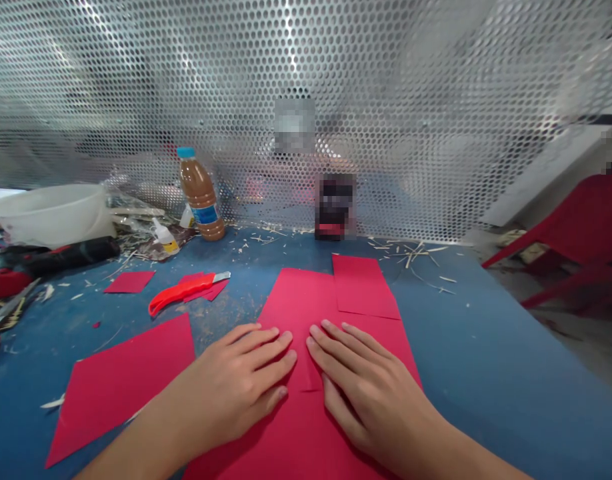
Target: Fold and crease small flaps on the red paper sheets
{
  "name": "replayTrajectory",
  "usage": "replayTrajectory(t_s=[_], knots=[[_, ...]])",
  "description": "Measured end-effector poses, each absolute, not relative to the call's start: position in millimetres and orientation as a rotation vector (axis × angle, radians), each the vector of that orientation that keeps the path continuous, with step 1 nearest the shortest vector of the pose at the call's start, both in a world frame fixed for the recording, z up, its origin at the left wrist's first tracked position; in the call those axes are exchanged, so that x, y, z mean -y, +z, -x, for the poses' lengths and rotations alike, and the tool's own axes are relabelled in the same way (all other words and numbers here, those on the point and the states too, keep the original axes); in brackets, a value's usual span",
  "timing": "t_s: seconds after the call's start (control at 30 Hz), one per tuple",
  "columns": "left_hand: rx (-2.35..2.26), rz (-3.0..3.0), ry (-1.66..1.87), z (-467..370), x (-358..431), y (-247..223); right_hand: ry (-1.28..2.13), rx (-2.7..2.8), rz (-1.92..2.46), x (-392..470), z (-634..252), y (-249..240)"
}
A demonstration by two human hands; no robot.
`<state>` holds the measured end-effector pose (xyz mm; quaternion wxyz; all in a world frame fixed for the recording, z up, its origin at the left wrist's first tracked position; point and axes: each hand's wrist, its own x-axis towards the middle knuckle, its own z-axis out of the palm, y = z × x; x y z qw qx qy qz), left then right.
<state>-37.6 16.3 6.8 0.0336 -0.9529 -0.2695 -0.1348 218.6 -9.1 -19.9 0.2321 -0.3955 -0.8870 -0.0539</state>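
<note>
Both my hands lie flat on a large sheet of red paper (306, 433) spread on the blue table in front of me. My left hand (246, 377) has its fingers stretched out over the left part, pressing on a smaller red piece that overlaps the sheet. My right hand (361, 387) rests on the right side, fingers extended, its tips close to the left fingertips. Between them runs an edge of the overlapping paper. A smaller red rectangle (366, 287) lies at the sheet's upper right corner. Neither hand grips anything.
Left of my hands lie another red sheet (126, 380), a red utility knife (186, 292) and a red scrap (130, 282). Farther back are a glue bottle (165, 237), a brown-filled bottle (201, 193) and a white basin (56, 213). A perforated metal panel (226, 100) stands behind; scissors (6, 317) lie far left.
</note>
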Motion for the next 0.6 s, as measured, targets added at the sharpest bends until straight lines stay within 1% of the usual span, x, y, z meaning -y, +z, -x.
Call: replayTrajectory(t_s=[0.43,0.6], knots=[[0.887,2.829,-0.472,27,-7,4,-0.212,2.428,1.129,13,-217,-16],[0.902,2.81,-0.44,27,-4,2,-0.237,2.419,1.14,16,-216,-17]])
